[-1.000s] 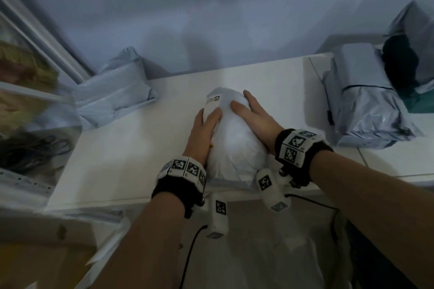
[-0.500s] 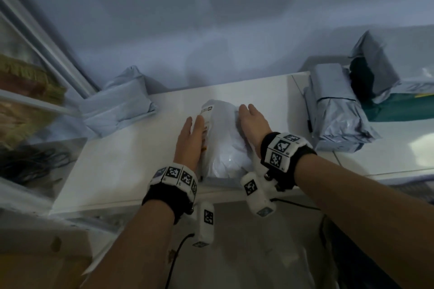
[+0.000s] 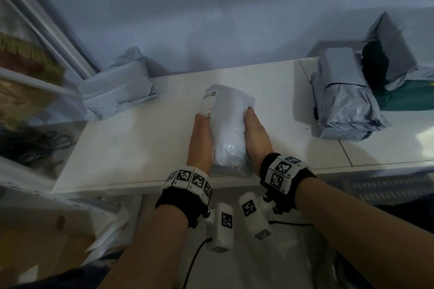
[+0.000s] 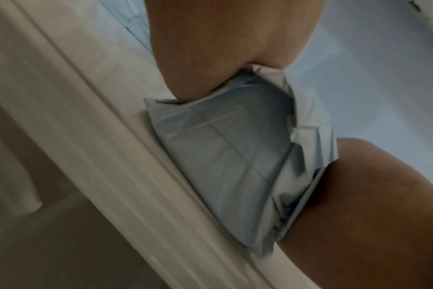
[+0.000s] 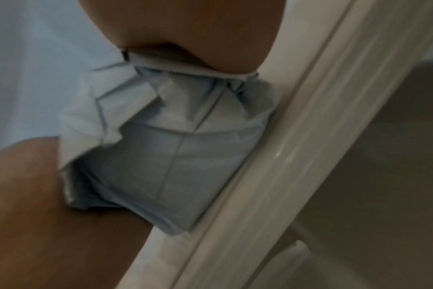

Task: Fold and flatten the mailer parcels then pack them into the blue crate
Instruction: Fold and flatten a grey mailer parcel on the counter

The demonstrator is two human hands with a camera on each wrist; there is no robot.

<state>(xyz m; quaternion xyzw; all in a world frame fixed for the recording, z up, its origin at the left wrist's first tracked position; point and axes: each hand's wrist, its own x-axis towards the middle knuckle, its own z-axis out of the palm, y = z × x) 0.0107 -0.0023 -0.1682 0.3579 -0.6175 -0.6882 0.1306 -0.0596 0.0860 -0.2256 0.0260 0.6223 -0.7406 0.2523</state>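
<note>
Mailer (image 3: 226, 124) at front edge of table (image 3: 131, 148), squeezed between left hand (image 3: 202, 138) and right hand (image 3: 257, 135), fingers (image 3: 199, 122) near straight along its sides.

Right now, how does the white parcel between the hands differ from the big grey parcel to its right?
The white parcel is near white with a printed label; the grey parcel is darker, with no label showing. The white parcel looks smaller than the grey parcel. The left hand and the right hand press the white parcel's sides; no hand touches the grey parcel. Both are wrinkled plastic mailers.
</note>
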